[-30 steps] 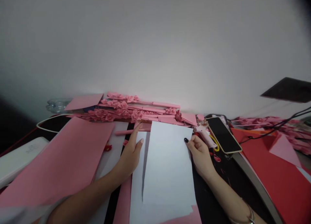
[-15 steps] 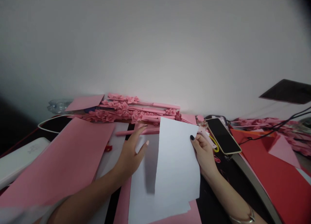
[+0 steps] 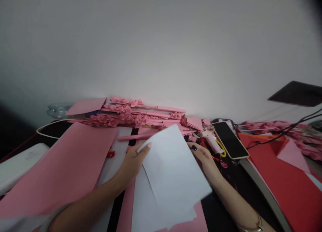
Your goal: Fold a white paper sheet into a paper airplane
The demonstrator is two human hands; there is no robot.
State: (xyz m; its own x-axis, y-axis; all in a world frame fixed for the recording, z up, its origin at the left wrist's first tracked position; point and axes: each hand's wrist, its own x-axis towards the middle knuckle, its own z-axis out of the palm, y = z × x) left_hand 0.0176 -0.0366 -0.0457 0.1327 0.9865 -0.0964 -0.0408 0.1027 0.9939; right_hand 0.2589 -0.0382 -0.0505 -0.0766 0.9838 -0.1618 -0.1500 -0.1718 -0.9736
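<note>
White sheet point(image 3: 173, 165) has swung toward the left hand point(image 3: 133, 162) since half a second ago. Head view: it's tilted, lower center, pinched by that hand at its upper-left corner; can't tell if the right hand point(image 3: 205, 160) grips it. Probably light, floppy, creases easily, so edges only. Pink roll point(image 3: 132, 137) beyond might snag it; phone point(image 3: 230, 139) sits right.

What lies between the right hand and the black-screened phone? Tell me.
In the head view, a pale pink tool and a yellow loop lie between the right hand and the phone.
</note>
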